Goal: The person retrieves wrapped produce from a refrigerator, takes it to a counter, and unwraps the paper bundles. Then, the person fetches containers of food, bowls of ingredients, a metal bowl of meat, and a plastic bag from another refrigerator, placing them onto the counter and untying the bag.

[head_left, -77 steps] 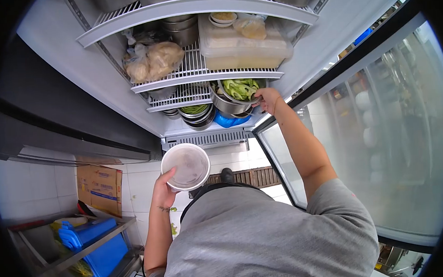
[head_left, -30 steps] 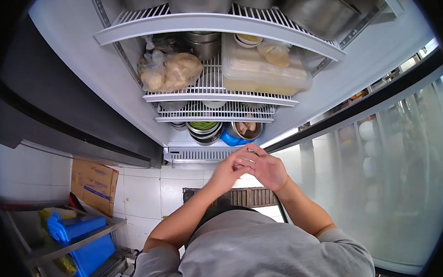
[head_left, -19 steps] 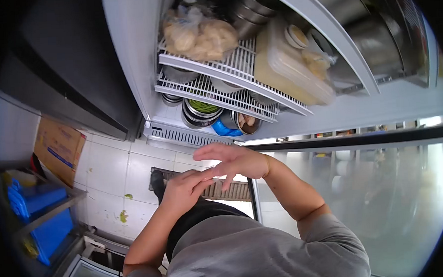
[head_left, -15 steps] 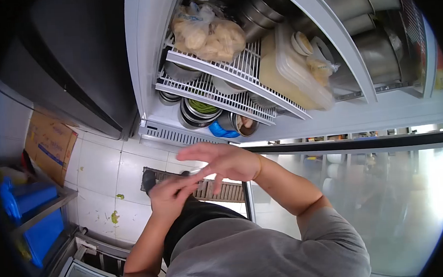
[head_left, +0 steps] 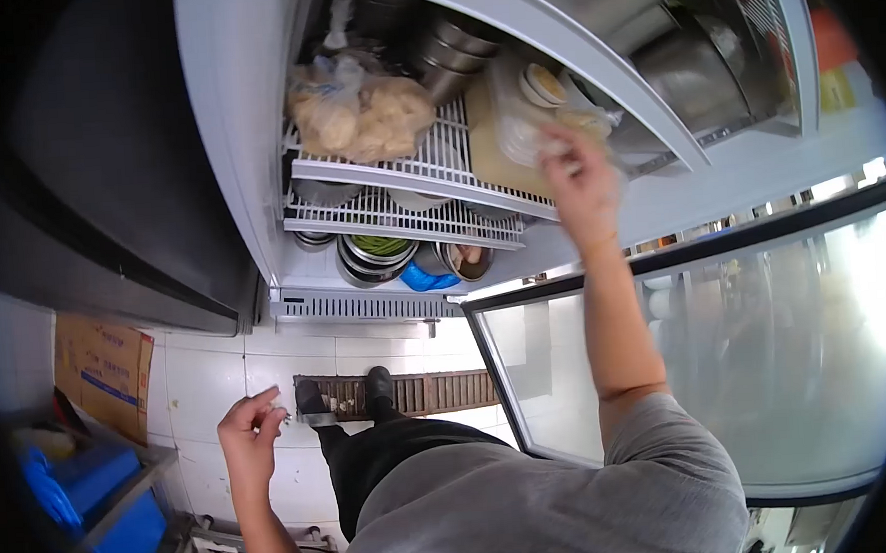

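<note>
The lidded plastic box [head_left: 509, 133] is sitting on a wire shelf [head_left: 451, 141] in the fridge, between 12 and 1 o'clock. My right grip [head_left: 580, 172] is hovering at the box's 4 o'clock side, blurring so much that I cannot tell whether it is closing on anything or touching the lid. My left grip [head_left: 250, 432] is hanging low near 8 o'clock, fingers curling loosely, thumb and forefinger standing apart with nothing I am making out between them.

A moment ago my two hands were meeting in front of me; now they are parting, the right going up to the box's level and the left dropping away. That is leaving the right alone doing the reaching, with the left free.

I am counting one box, with two small nested bowls [head_left: 543, 85] sitting on it. At 11 o'clock bagged pale food [head_left: 362, 115] is lying on the same shelf, the number of bags staying unclear. Lower, towards 10 o'clock, one heap of greens [head_left: 379, 245] is showing, with one blue bag [head_left: 419, 279] lying just beside. Farther out, one cardboard box [head_left: 102, 372] is standing near 9 o'clock, one glass door [head_left: 758, 360] is standing open at 4, and two dark shoes [head_left: 379, 388] are showing at 7.
</note>
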The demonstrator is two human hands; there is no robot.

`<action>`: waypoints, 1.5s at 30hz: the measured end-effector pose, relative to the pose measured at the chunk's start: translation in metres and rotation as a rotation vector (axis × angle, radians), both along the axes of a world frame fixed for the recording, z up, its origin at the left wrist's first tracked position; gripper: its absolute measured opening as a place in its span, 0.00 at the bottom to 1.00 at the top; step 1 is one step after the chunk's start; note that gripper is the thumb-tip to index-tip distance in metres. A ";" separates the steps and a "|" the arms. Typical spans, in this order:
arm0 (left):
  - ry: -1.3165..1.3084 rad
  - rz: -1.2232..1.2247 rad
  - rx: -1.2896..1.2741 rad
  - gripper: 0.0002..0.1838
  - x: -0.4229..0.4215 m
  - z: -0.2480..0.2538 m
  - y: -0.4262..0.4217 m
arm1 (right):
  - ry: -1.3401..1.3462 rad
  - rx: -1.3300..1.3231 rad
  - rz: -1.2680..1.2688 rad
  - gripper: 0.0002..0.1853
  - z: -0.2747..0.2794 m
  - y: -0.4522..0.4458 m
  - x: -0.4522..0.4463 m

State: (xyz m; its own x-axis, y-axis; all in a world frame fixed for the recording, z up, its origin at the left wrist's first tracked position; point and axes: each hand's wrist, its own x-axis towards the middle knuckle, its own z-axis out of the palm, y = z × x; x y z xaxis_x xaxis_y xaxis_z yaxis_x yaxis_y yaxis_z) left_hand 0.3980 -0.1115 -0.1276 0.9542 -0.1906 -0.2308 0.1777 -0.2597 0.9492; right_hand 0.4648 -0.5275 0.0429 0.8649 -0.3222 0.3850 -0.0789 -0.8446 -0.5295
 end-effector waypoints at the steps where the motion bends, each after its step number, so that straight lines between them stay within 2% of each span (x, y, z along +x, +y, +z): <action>1: 0.084 0.032 -0.039 0.07 -0.002 -0.002 0.002 | -0.190 -0.290 -0.021 0.14 0.002 -0.029 0.005; 3: 0.203 0.082 -0.067 0.04 -0.001 0.006 -0.006 | -0.187 -0.643 -0.167 0.15 -0.003 -0.066 0.014; 4: 0.155 0.061 -0.042 0.06 0.000 0.008 -0.010 | -0.185 -0.818 -0.239 0.15 -0.006 -0.081 0.015; 6: 0.058 0.020 0.009 0.10 0.003 0.006 -0.018 | -0.176 -0.683 -0.198 0.15 -0.013 -0.108 0.011; 7: -0.018 -0.021 0.121 0.13 0.007 0.005 -0.019 | -0.173 -0.615 -0.175 0.15 -0.012 -0.118 0.007; 10: -0.138 0.049 0.232 0.10 0.014 -0.019 -0.010 | 0.032 -0.483 -0.476 0.14 0.009 -0.148 -0.008; 11: -0.081 0.097 0.201 0.06 0.016 -0.014 -0.012 | 0.026 -0.335 -0.511 0.15 0.012 -0.153 -0.012; 14: 0.067 0.202 0.219 0.03 0.018 -0.020 -0.011 | -0.112 -0.647 -0.271 0.17 0.004 -0.149 0.007; 15: 0.014 0.221 0.105 0.04 0.017 -0.022 -0.016 | -0.142 -0.651 -0.218 0.21 0.003 -0.142 0.022; 16: -0.004 0.178 0.171 0.04 0.016 -0.025 -0.020 | -0.170 -0.653 -0.165 0.25 0.004 -0.129 0.037; 18: -0.040 0.094 0.310 0.06 0.015 -0.029 -0.029 | 0.279 -0.228 -0.072 0.31 0.051 -0.087 0.055; 19: -0.125 0.083 0.356 0.08 0.012 -0.025 -0.039 | 0.327 -0.176 0.028 0.33 0.061 -0.090 0.063; 20: -0.071 0.047 0.318 0.07 0.010 -0.013 -0.050 | 0.371 -0.126 0.131 0.36 0.069 -0.094 0.070; 21: -0.062 0.046 0.246 0.08 0.008 -0.017 -0.056 | 0.311 -0.274 0.210 0.35 0.075 -0.092 0.071; 24: 0.008 0.052 0.077 0.09 0.002 -0.012 -0.076 | 0.371 -0.508 0.239 0.35 0.052 -0.104 0.088; 25: 0.073 0.102 0.023 0.11 0.000 -0.001 -0.086 | 0.451 -0.399 0.243 0.35 0.037 -0.111 0.095; 26: 0.064 0.109 0.024 0.11 0.002 0.011 -0.096 | 0.378 -0.392 0.282 0.32 0.026 -0.110 0.093; 28: 0.039 0.122 0.025 0.12 0.011 0.033 -0.115 | 0.392 -0.404 0.186 0.30 0.043 -0.086 0.075; 29: -0.095 0.095 -0.005 0.13 0.022 0.028 -0.120 | 0.385 -0.454 0.213 0.28 0.034 -0.091 0.078; 32: -0.367 -0.010 0.098 0.12 0.060 0.087 -0.171 | 0.301 -0.515 0.256 0.27 0.038 -0.095 0.057; 34: -0.439 -0.082 -0.041 0.12 0.090 0.116 -0.218 | 0.243 -0.458 0.293 0.26 0.040 -0.100 0.037; 35: -0.543 -0.141 0.075 0.12 0.102 0.141 -0.244 | 0.259 -0.407 0.322 0.26 0.045 -0.101 0.022; 36: -0.555 -0.218 -0.123 0.13 0.123 0.145 -0.274 | 0.280 -0.351 0.353 0.26 0.048 -0.100 0.005; 37: -0.392 -0.273 -0.213 0.15 0.139 0.158 -0.302 | 0.215 -0.385 0.339 0.28 0.050 -0.100 -0.015; 38: -0.278 -0.288 -0.190 0.14 0.151 0.177 -0.333 | 0.186 -0.356 0.352 0.28 0.048 -0.100 -0.035; 40: -0.063 -0.337 -0.083 0.12 0.186 0.180 -0.385 | 0.126 -0.300 0.376 0.30 0.042 -0.102 -0.075; 42: 0.144 -0.416 -0.227 0.12 0.204 0.181 -0.430 | 0.121 -0.181 0.372 0.29 0.040 -0.100 -0.113; 45: 0.232 -0.406 -0.229 0.12 0.218 0.188 -0.472 | 0.105 -0.073 0.353 0.29 0.018 -0.100 -0.162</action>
